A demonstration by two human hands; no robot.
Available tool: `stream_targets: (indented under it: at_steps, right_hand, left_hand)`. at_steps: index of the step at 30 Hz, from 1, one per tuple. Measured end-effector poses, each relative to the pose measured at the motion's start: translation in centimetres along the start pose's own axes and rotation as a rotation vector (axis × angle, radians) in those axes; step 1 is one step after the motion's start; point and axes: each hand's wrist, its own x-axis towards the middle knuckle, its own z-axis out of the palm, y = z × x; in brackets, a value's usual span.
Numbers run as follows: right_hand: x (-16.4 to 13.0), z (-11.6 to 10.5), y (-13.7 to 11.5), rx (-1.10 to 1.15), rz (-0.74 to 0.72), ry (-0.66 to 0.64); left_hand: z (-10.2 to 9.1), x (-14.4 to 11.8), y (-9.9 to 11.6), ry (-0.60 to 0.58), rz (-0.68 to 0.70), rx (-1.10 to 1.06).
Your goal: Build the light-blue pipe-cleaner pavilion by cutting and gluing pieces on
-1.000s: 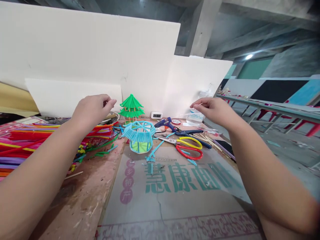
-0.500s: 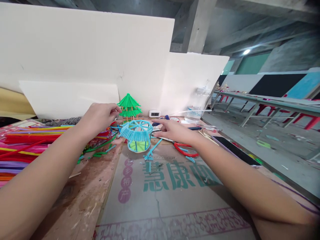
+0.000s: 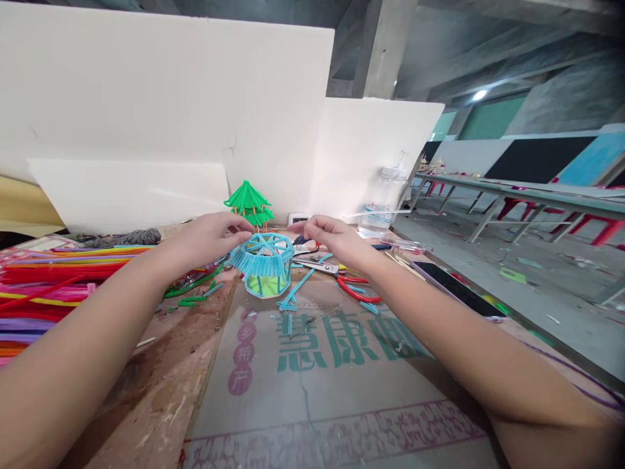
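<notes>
A small pavilion model [image 3: 266,264] with a light-blue roof ring of short strips and a green base stands at the cardboard's far edge. My left hand [image 3: 212,240] is at the upper left of its roof, thumb and fingers apart; whether the fingertips touch the rim I cannot tell. To the right of the roof hovers my right hand [image 3: 336,240], fingers bent and parted, with nothing visible in them. Behind the model rises a green tiered roof [image 3: 249,202] on thin sticks. Red-handled scissors [image 3: 342,277] lie below my right hand. Cut blue strips [image 3: 297,292] lie in front of the model.
Bundles of coloured pipe cleaners [image 3: 58,280] cover the left side. A printed cardboard sheet [image 3: 293,404] spans the front. At the right are a phone [image 3: 456,290] and a clear plastic bottle [image 3: 381,208]. White boards [image 3: 146,117] stand behind, with a small digital timer [image 3: 299,218] before them.
My left hand has moved right and slightly down to the blue roof. My right hand has risen a little, its fingers now more bent, uncovering more of the scissors. The view has shifted slightly.
</notes>
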Motion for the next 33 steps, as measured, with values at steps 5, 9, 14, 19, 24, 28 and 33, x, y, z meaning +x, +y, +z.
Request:
stream_targets:
  at_steps: [5, 9, 14, 19, 24, 28, 33]
  right_hand:
    - [-0.2, 0.0, -1.5, 0.418, 0.116, -0.094]
    - [-0.3, -0.5, -2.1, 0.321, 0.163, -0.114]
    - [-0.4, -0.6, -2.2, -0.208, 0.155, -0.171]
    - [-0.5, -0.2, -2.0, -0.639, 0.180, -0.171]
    - [-0.7, -0.1, -1.4, -0.765, 0.211, -0.150]
    - [-0.4, 0.0, -0.3, -0.687, 0.197, -0.183]
    - [0.2, -0.6, -0.2, -0.578, 0.168, -0.083]
  left_hand:
    - [0.3, 0.0, 0.1, -0.018, -0.016, -0.003]
    - [0.3, -0.1, 0.5, -0.034, -0.018, -0.024]
    - [0.3, -0.1, 0.4, -0.068, 0.031, 0.019]
    - [0.3, -0.1, 0.4, -0.091, 0.061, 0.056]
    - [0.3, -0.1, 0.4, -0.101, 0.070, 0.067]
    - [0.3, -0.1, 0.3, -0.112, 0.085, 0.083]
    - [0.3, -0.1, 0.3, -0.112, 0.080, 0.099]
